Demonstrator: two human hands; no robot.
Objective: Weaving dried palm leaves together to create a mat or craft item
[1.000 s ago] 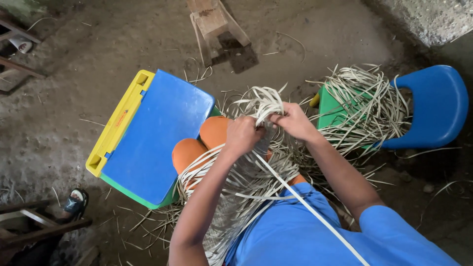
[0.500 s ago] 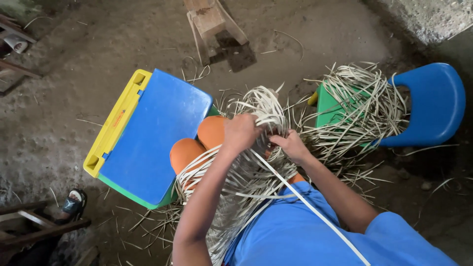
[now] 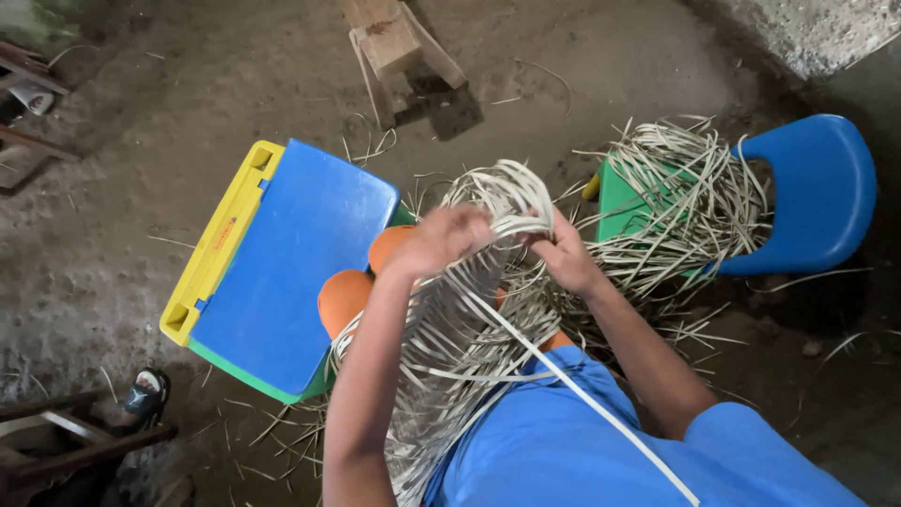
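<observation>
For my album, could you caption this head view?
Both hands, left hand and right hand, grip pale cane strips over the lap.

The bundle of cane strips (image 3: pixel 488 310) is pale cream. The small plastic table (image 3: pixel 282 272) has a blue top, yellow edge and green underside. The chair (image 3: pixel 807 197) is blue with a green seat. Shirt (image 3: pixel 563 441) blue, trousers (image 3: pixel 343 296) orange, floor (image 3: pixel 113 207) grey-brown.
</observation>
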